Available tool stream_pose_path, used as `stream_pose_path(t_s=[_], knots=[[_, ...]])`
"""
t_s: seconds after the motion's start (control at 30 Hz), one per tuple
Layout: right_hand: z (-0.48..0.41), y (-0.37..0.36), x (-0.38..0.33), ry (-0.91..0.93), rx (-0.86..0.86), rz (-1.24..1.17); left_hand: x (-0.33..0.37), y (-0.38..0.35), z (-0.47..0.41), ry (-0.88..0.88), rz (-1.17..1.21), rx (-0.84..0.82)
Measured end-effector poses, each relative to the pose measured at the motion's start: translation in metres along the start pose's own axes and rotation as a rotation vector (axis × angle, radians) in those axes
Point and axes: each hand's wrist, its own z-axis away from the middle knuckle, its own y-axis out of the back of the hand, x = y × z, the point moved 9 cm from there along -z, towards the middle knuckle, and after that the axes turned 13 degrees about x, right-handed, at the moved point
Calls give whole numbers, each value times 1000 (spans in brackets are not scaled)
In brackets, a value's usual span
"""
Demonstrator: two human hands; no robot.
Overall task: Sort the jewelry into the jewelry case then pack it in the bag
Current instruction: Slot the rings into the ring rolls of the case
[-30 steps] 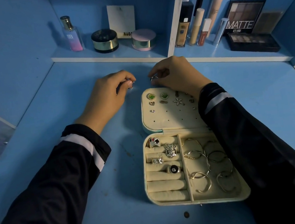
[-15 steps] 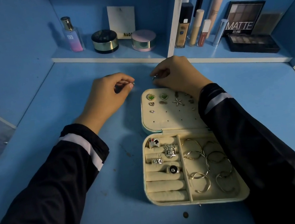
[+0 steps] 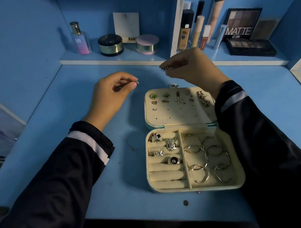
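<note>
A cream jewelry case lies open on the blue desk. Its lid panel carries several stud earrings; its base holds rings in rolls on the left and several hoop earrings on the right. My left hand hovers left of the lid, and its thumb and finger pinch a tiny silver earring back. Beyond the lid's far edge my right hand is raised, with its fingertips pinching a small silver earring. No bag is in view.
A low shelf runs along the back with a perfume bottle, two round compacts, makeup tubes and eyeshadow palettes. A white divider splits the shelf. A small dark spot sits near the desk's front edge.
Both hands have lifted off the desk and drawn slightly apart. The right hand has risen from the lid's far edge, uncovering the earrings at the lid's right side.
</note>
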Motion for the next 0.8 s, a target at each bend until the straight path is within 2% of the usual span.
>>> stream_pose_path(t_s=[0.37,0.8], knots=[[60,35,9,-161,118,-386,31,0,41,10,129,-13],[146,53,5,-167,159,-502,68,18,125,28,251,-38]])
